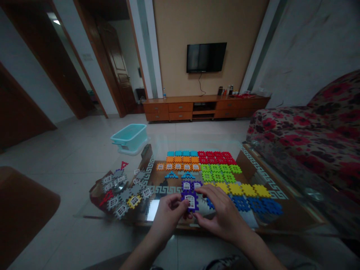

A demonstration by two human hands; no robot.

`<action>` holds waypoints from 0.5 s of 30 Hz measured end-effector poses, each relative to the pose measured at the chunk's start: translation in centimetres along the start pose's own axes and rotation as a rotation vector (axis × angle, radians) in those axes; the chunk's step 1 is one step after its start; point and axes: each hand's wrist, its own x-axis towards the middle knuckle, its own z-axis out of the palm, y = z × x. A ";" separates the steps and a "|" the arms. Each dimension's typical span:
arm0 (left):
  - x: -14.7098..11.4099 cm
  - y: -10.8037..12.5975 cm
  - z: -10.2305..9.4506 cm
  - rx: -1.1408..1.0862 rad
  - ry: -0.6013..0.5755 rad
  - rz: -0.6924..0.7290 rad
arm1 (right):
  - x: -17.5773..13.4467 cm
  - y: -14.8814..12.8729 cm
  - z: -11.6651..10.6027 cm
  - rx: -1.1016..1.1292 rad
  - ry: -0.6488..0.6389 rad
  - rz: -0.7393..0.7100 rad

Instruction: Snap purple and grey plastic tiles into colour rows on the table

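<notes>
A purple jigsaw-edged building tile point(190, 201) with a white window insert is held up over the near side of the glass table. My left hand point(171, 213) pinches its left side, thumb over the front. On the right, my right hand point(222, 210) spans the tile's edge, index finger by the upper corner and thumb by the lower one. Just beyond lie two more purple window tiles point(186, 185). Yellow tiles point(234, 188) and blue tiles point(241, 203) lie in rows beside and partly behind my right hand.
Orange point(178, 159), red point(217, 157) and green tiles point(218, 173) form rows farther back, with light-blue arches point(171, 174) before them. Loose grey tiles point(125, 194) crowd the table's left end. A turquoise bin point(129, 137) stands on the floor beyond; a floral sofa point(303, 131) is right.
</notes>
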 end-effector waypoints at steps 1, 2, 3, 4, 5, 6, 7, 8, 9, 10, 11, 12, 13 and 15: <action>0.0 0.0 0.0 -0.001 0.000 -0.002 | 0.0 0.0 0.0 0.002 0.006 -0.002; 0.0 0.1 0.0 0.000 0.001 -0.003 | 0.0 0.0 0.0 0.003 0.012 -0.006; 0.0 0.1 0.0 0.001 0.002 -0.002 | 0.0 0.0 0.0 0.004 0.017 -0.012; 0.0 0.2 0.0 0.000 0.004 0.000 | -0.1 0.1 0.0 0.003 0.020 -0.016; 0.0 0.2 0.0 -0.003 0.003 0.001 | -0.1 0.1 0.0 0.002 0.022 -0.021; 0.0 0.2 0.0 -0.005 0.001 0.003 | -0.1 0.2 0.0 0.001 0.021 -0.024; 0.0 0.2 0.0 -0.008 -0.002 0.003 | -0.1 0.2 0.0 0.001 0.021 -0.026; 0.0 0.2 0.0 -0.010 -0.003 0.002 | -0.1 0.2 0.0 0.002 0.020 -0.027; 0.0 0.3 0.0 -0.011 -0.005 -0.001 | -0.1 0.2 0.0 0.003 0.019 -0.028; 0.0 0.2 0.0 -0.009 -0.006 -0.003 | -0.1 0.2 0.0 0.005 0.017 -0.027; 0.0 0.2 0.0 -0.006 -0.009 -0.006 | 0.0 0.2 0.0 0.007 0.017 -0.025; 0.0 0.2 0.0 -0.005 -0.011 -0.006 | 0.0 0.2 0.1 0.009 0.017 -0.022; 0.1 0.2 0.0 -0.004 -0.016 -0.007 | 0.0 0.2 0.1 0.011 0.019 -0.019; 0.1 0.1 0.0 -0.007 -0.023 -0.010 | -0.1 0.3 0.1 0.014 0.028 -0.015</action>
